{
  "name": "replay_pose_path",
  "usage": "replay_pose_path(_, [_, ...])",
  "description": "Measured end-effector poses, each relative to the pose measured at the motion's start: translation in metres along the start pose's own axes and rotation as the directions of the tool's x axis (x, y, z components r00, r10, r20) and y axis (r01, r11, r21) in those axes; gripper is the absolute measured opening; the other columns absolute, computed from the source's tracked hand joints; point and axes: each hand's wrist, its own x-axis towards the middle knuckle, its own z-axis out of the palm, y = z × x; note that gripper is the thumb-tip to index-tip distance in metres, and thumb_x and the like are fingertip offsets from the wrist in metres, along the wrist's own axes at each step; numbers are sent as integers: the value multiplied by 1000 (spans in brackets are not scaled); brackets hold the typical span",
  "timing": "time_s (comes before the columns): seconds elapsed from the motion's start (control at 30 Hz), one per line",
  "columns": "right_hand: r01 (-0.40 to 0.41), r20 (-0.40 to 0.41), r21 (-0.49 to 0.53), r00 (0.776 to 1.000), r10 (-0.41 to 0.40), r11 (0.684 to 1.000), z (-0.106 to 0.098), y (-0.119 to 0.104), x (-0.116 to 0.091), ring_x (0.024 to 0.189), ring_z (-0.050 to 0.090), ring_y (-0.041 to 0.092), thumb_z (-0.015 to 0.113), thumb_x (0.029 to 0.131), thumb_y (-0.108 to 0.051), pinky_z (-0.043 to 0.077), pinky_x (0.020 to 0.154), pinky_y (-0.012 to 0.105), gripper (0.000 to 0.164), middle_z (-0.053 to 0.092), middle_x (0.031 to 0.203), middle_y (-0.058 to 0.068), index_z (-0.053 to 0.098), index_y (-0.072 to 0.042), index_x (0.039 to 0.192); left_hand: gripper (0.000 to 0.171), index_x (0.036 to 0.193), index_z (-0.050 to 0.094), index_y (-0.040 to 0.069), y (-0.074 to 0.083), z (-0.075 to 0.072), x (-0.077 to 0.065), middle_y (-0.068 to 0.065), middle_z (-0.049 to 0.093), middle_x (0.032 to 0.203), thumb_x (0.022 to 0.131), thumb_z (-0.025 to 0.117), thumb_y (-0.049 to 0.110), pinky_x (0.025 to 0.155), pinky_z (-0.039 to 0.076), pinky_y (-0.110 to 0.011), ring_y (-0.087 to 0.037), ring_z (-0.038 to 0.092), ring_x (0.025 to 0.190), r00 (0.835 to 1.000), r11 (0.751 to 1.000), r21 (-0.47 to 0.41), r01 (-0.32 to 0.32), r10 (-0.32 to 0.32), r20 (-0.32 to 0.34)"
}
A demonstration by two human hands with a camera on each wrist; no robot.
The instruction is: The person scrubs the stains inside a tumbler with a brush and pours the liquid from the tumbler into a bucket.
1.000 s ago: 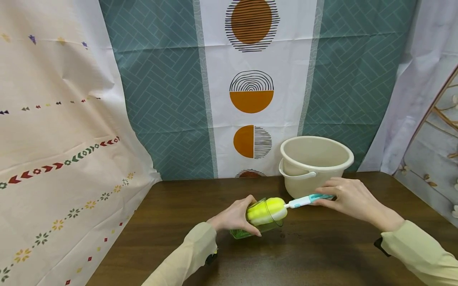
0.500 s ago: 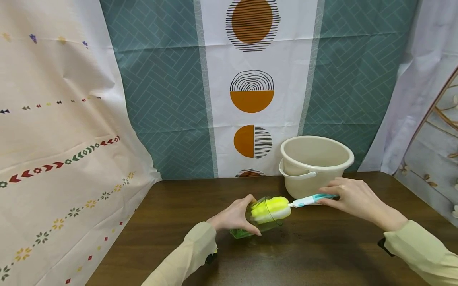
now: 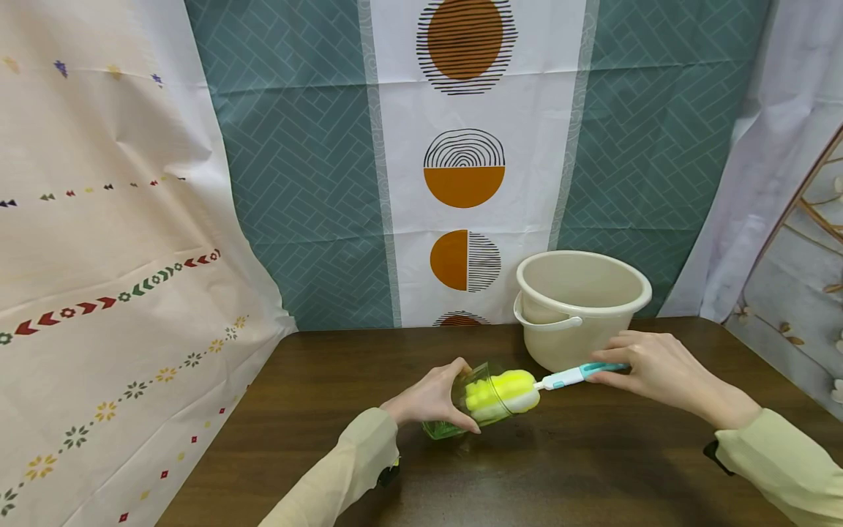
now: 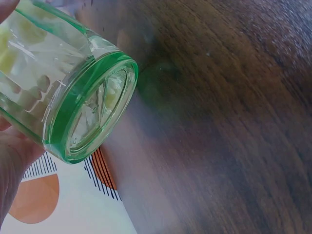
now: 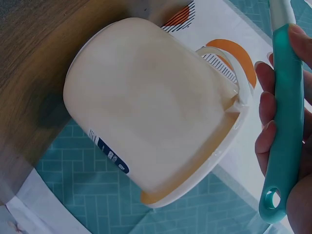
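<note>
My left hand [image 3: 431, 397] grips a clear, green-tinted glass cup [image 4: 58, 83], tilted on its side with its mouth to the right. The cup's thick green base shows in the left wrist view. A bottle brush with a yellow and white sponge head [image 3: 500, 393] sits partly inside the cup, its outer end sticking out past the rim. My right hand [image 3: 652, 369] pinches the brush's white and teal handle [image 5: 287, 107] between fingers and thumb. In the right wrist view the handle's end, with a hanging hole, points down.
A cream bucket [image 3: 569, 340] with a carrying handle stands at the back right of the dark wooden table [image 3: 316, 410], just behind the brush handle. A patterned curtain [image 3: 303, 183] hangs behind the table, and a white printed cloth [image 3: 132, 329] is at the left.
My right hand has drawn the brush a little to the right, so more of the sponge shows outside the cup. The brush head has dipped slightly. My left hand and the cup stay nearly still.
</note>
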Motion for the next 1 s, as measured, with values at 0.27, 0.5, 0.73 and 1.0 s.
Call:
replay_pose_path(0.27, [30, -74, 1, 997, -30, 1000, -4, 1, 3, 62, 50, 2, 65, 75, -51, 37, 46, 21, 36, 58, 78, -14, 72, -17, 82, 67, 110, 42, 15, 0, 0, 1, 5, 48, 102, 62, 82, 38, 74, 41, -25, -9, 48, 88, 1000, 999, -30, -13, 13, -2])
replay_pose_path(0.5, [17, -99, -27, 995, -20, 999, -8, 4, 4, 61, 50, 4, 78, 63, -36, 37, 45, 23, 27, 59, 77, -12, 72, -16, 81, 67, 108, 41, 16, -2, 0, 2, 7, 49, 99, 61, 82, 40, 74, 42, -22, -7, 49, 86, 999, 999, -33, -33, 33, -4])
replay_pose_path(0.73, [-14, -66, -47, 998, 11, 999, -10, 6, 4, 63, 54, 7, 70, 71, -47, 38, 44, 24, 32, 61, 78, -10, 73, -17, 82, 67, 109, 41, 17, -2, 0, 2, 7, 48, 100, 61, 82, 41, 74, 41, -22, -7, 49, 87, 999, 999, -22, -36, 36, -2])
replay_pose_path(1.0, [-40, -29, -72, 999, 38, 997, -13, 6, 3, 62, 52, 6, 77, 63, -35, 38, 44, 25, 26, 59, 77, -12, 73, -17, 82, 68, 110, 41, 15, -2, 1, 0, 6, 47, 100, 62, 82, 40, 73, 41, -24, -9, 48, 88, 1000, 1000, -10, -20, 20, -4])
